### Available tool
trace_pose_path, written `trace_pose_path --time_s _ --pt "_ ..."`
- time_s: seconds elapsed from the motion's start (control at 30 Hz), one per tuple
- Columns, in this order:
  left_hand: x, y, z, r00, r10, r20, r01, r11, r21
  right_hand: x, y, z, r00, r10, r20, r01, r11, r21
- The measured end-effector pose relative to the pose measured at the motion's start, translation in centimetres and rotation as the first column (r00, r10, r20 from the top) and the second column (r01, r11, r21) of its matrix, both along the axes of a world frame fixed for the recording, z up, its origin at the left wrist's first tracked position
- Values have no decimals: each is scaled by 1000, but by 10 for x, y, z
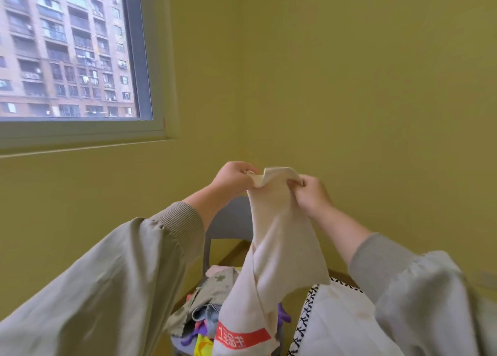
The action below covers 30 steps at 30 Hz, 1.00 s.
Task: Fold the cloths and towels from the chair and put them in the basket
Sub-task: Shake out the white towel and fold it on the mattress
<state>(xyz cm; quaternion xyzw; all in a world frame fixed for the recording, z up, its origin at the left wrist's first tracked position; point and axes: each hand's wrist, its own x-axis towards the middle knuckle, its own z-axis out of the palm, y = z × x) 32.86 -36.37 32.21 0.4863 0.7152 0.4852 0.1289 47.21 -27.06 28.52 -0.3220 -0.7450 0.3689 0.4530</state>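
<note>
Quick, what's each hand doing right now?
Left hand: pinching the top edge of the cream towel.
Right hand: gripping the same towel's top edge.

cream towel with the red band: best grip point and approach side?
Probably the top edge, one corner each, pinched from its outer sides, as the left hand and right hand do now. The cream towel hangs long and limp, red band lowest, so the top hem controls it.

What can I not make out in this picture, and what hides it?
Head view:
1. Basket: contents hidden by the right sleeve and the bottom edge.
2. Chair seat: covered by the pile of cloths and the towel.
3. Towel's red label: print blurred, unreadable.
</note>
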Motion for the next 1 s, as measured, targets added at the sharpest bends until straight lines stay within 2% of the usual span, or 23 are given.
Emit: trace_pose_path --time_s 0.07,0.13,0.23,0.3,0.43,0.5,0.6,0.67,0.7,0.77,0.87,1.0 --pt "0 -1 9 989 -21 -146 17 999 -31 -2 1 22 998 -14 -67 16 999 28" --pt "0 4 24 983 1 -182 -3 1000 -6 -6 2 50 994 -20 -109 27 998 56" --pt "-2 14 55 997 11 -74 -5 997 75 -10 8 96 987 -63 -147 81 990 120" --pt "-2 21 79 999 -25 23 22 993 119 -12 12 126 980 -117 -162 144 976 165" --pt "-2 37 129 983 -141 114 105 956 274 -15 21 190 964 -182 -194 225 948 226" --pt "-1 47 153 989 -132 71 95 917 387 -17 25 215 968 -175 -180 221 933 283" --pt "-2 59 183 999 -32 20 16 839 544 -20 32 241 975 -168 -144 211 901 378" --pt "-8 67 194 999 43 6 -39 818 574 -18 39 248 966 -260 -4 228 838 496" --pt "-12 73 197 997 75 -1 -61 814 578 -16 45 251 933 -348 87 240 786 570" --pt "-23 80 197 989 147 28 -137 807 575 -9 55 250 853 -494 168 289 715 636" --pt "-39 89 189 967 214 138 -254 779 573 9 72 242 750 -640 167 414 651 637" --pt "-54 93 184 949 239 203 -313 774 551 27 88 237 639 -758 129 525 553 646"
